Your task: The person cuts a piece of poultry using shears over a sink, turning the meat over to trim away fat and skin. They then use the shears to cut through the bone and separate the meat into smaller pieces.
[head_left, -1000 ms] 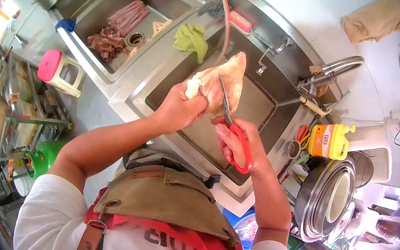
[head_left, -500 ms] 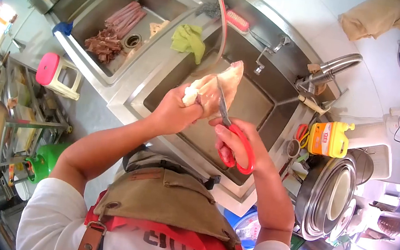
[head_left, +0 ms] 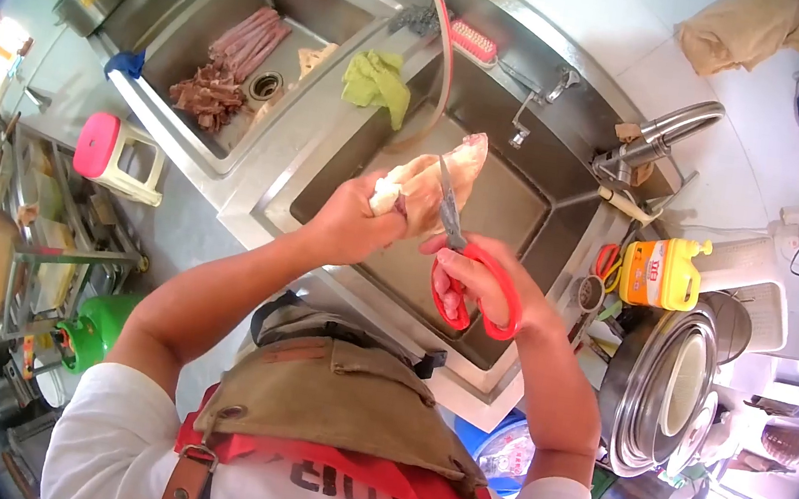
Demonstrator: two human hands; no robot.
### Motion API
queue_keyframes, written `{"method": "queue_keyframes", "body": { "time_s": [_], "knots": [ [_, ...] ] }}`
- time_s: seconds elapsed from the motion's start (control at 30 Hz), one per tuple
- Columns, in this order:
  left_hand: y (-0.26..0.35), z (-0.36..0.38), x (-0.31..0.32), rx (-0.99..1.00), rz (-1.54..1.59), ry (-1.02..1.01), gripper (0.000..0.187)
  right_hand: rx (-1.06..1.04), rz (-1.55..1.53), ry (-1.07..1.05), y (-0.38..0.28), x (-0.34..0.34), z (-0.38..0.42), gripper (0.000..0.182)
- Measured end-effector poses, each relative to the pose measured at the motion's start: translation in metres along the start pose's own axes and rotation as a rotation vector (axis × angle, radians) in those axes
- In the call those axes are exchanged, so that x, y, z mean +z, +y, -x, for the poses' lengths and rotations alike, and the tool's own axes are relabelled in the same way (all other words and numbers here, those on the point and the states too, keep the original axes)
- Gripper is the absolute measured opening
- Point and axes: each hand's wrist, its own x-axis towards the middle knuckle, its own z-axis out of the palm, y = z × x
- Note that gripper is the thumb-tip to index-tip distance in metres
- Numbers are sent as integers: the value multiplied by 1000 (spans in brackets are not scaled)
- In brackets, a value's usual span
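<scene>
In the head view, my left hand (head_left: pixel 359 216) is closed around the lower end of a pale, skin-covered piece of raw poultry (head_left: pixel 424 192), raised over the right sink basin (head_left: pixel 517 201). My right hand (head_left: pixel 480 285) grips red-handled scissors (head_left: pixel 502 314), fingers through the loops. Their metal blades point up and lie against the right part of the meat. One blade shows in front of it; whether the other is behind cannot be seen.
The left basin (head_left: pixel 335 14) holds reddish strips of meat (head_left: pixel 245 42) and paler pieces. A green cloth (head_left: pixel 378 83) lies on the divider, near a hose (head_left: pixel 444 43) and a pink brush (head_left: pixel 473 42). Right of the sink stand a yellow jug (head_left: pixel 661 274) and stacked metal bowls (head_left: pixel 637 402).
My right hand and the scissors have shifted slightly up and right, and the handle loops look wider apart. My left hand keeps its hold on the meat, which has moved only a little.
</scene>
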Motion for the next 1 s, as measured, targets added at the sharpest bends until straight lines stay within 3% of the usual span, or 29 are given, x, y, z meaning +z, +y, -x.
{"method": "queue_keyframes", "body": {
  "time_s": [0.33, 0.53, 0.57, 0.67, 0.7, 0.8, 0.87, 0.9, 1.0],
  "knots": [
    [1, -1, -3, -126, -153, -49, 26, -24, 64, 33, 4, 1, 3, 32],
    [7, -4, -17, 39, -227, 29, 29, 104, 147, 43, -1, -20, 13, 35],
    [2, -9, -22, 54, -138, -33, 29, 169, 121, 41, -8, -20, 16, 36],
    [4, -19, -37, 12, -203, -169, 32, 105, 349, 12, -14, -27, 22, 39],
    [-13, -26, -35, 56, -65, -98, 34, 45, 436, -32, -9, -35, 22, 40],
    [-4, -22, -39, -225, 446, -235, 37, -53, 263, 55, 10, -52, 23, 37],
    [-54, -35, -32, 66, 496, -315, 43, -213, 160, 237, 28, -50, 5, 35],
    [-78, -40, -26, 373, 355, -378, 45, -308, 84, 308, 37, -43, -11, 35],
    [-43, -32, -6, -296, 1025, -453, 51, -511, -130, 439, 53, -32, -49, 38]
  ]
}}
